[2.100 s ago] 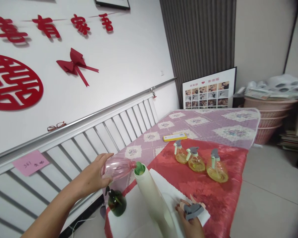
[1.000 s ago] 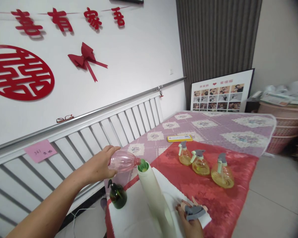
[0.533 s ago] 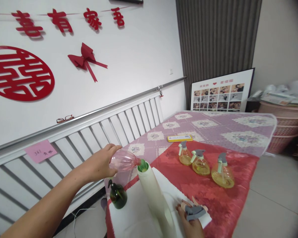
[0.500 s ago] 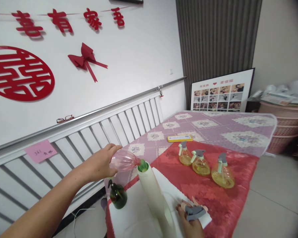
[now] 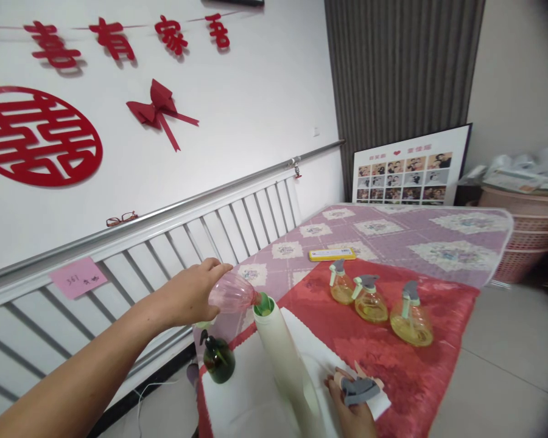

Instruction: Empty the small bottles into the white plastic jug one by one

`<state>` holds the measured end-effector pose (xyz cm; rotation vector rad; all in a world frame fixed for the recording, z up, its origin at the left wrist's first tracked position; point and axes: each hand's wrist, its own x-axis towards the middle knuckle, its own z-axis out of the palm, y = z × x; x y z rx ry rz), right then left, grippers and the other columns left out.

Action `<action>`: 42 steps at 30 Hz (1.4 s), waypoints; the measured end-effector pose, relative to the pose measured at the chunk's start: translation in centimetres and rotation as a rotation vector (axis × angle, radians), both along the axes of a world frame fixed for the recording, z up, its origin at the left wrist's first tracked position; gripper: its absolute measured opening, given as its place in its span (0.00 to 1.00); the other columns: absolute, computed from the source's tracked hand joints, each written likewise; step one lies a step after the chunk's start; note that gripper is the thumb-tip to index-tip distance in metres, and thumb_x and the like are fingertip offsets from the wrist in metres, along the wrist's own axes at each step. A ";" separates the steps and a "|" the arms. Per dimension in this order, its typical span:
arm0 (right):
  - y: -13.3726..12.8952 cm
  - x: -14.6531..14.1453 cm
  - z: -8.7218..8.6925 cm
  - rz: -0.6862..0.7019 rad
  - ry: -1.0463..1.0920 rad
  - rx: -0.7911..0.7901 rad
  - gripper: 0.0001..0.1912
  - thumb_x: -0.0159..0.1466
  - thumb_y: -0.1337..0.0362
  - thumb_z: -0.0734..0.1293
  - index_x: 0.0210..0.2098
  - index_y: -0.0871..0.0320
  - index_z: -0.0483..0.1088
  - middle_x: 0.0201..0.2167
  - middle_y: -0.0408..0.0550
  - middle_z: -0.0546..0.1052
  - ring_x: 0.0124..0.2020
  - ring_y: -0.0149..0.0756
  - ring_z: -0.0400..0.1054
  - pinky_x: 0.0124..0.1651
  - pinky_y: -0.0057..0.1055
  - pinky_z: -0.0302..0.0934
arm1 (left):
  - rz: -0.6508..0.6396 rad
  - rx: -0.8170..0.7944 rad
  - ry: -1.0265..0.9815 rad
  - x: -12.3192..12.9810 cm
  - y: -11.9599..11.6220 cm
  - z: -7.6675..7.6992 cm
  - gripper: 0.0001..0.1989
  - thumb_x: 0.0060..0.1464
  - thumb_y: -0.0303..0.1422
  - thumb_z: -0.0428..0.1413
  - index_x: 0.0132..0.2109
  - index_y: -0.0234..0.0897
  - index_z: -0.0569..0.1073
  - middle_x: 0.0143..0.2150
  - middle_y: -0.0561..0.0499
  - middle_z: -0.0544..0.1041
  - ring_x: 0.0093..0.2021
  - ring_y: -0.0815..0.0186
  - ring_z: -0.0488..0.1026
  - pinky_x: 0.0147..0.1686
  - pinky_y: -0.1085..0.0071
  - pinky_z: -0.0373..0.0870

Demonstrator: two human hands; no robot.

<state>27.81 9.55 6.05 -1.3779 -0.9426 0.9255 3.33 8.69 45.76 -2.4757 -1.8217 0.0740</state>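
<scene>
My left hand (image 5: 198, 292) is wrapped round a clear pink bottle (image 5: 234, 293), tipped on its side. The bottle's neck meets a green funnel-like piece (image 5: 265, 303) in the mouth of a tall pale green bottle (image 5: 283, 359), which leans on a white cloth. At the lower right, my right hand (image 5: 347, 404) is closed on a grey spray head (image 5: 358, 389) above the cloth's corner. Left of the pale bottle stands a dark green pump bottle (image 5: 220, 360).
Three spray bottles of yellow liquid, among them the rightmost spray bottle (image 5: 411, 319), stand on a red cloth (image 5: 310, 295). A yellow case (image 5: 332, 254) lies behind them on the flowered tablecloth (image 5: 379, 227). A white radiator (image 5: 164, 267) runs along the left, and pink baskets (image 5: 530, 243) are stacked at right.
The pink bottle and my left hand have shifted slightly right. The bottle's neck sits a little closer to the green piece. My right hand stays about where it was.
</scene>
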 end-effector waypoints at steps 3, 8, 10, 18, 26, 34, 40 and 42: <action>-0.1 0.1 0.4 -0.008 -0.009 0.000 0.18 0.50 0.49 0.67 0.31 0.57 0.75 0.33 0.49 0.80 0.43 0.50 0.73 0.53 0.41 0.64 | -0.009 0.019 0.044 0.6 0.0 0.4 0.39 0.42 0.35 0.55 0.64 0.48 0.58 0.59 0.46 0.67 0.48 0.53 0.72 0.45 0.61 0.69; 0.0 0.0 0.1 -0.025 -0.007 0.022 0.19 0.48 0.47 0.68 0.30 0.55 0.75 0.32 0.49 0.81 0.43 0.51 0.73 0.49 0.40 0.66 | -0.018 0.034 0.082 1.7 0.0 1.0 0.38 0.41 0.33 0.56 0.62 0.48 0.60 0.58 0.47 0.68 0.47 0.53 0.72 0.45 0.61 0.68; 0.2 0.0 -0.2 -0.028 0.002 0.035 0.22 0.48 0.45 0.68 0.32 0.56 0.75 0.31 0.49 0.81 0.44 0.52 0.73 0.49 0.40 0.66 | -0.022 0.040 0.071 2.0 0.0 1.2 0.36 0.41 0.34 0.57 0.61 0.48 0.63 0.57 0.47 0.69 0.48 0.52 0.71 0.45 0.61 0.68; 0.1 0.1 -0.7 0.004 -0.023 0.018 0.22 0.49 0.45 0.67 0.33 0.57 0.75 0.36 0.51 0.81 0.46 0.52 0.72 0.53 0.42 0.63 | -0.069 0.033 0.119 3.1 0.1 1.5 0.31 0.43 0.32 0.58 0.58 0.47 0.65 0.54 0.46 0.70 0.49 0.51 0.70 0.47 0.58 0.66; 0.3 0.0 -0.6 -0.019 0.003 0.016 0.19 0.49 0.48 0.68 0.32 0.56 0.74 0.34 0.48 0.80 0.42 0.48 0.73 0.49 0.38 0.66 | -0.053 0.091 0.134 1.6 0.0 0.5 0.38 0.40 0.29 0.56 0.61 0.49 0.60 0.60 0.46 0.67 0.51 0.49 0.70 0.47 0.57 0.67; 0.1 0.2 -0.4 0.012 -0.039 -0.018 0.22 0.51 0.45 0.67 0.34 0.57 0.73 0.34 0.49 0.80 0.40 0.47 0.73 0.49 0.39 0.66 | 0.163 0.169 -0.334 -3.8 -2.5 -3.5 0.37 0.48 0.37 0.55 0.64 0.48 0.52 0.66 0.48 0.57 0.58 0.53 0.66 0.54 0.57 0.67; -0.2 0.2 -0.1 -0.006 0.058 -0.025 0.26 0.56 0.43 0.64 0.39 0.60 0.73 0.40 0.56 0.80 0.45 0.50 0.74 0.49 0.38 0.68 | 0.355 0.149 -0.977 -6.7 -4.9 -13.8 0.38 0.53 0.45 0.54 0.64 0.46 0.44 0.69 0.42 0.52 0.63 0.52 0.62 0.59 0.55 0.65; -0.2 0.1 0.1 -0.043 0.048 0.020 0.29 0.59 0.43 0.61 0.44 0.62 0.71 0.41 0.60 0.80 0.42 0.51 0.76 0.43 0.40 0.72 | 0.347 0.079 -1.208 -6.5 -5.5 -18.5 0.41 0.52 0.51 0.52 0.65 0.47 0.40 0.70 0.42 0.51 0.64 0.52 0.62 0.58 0.56 0.67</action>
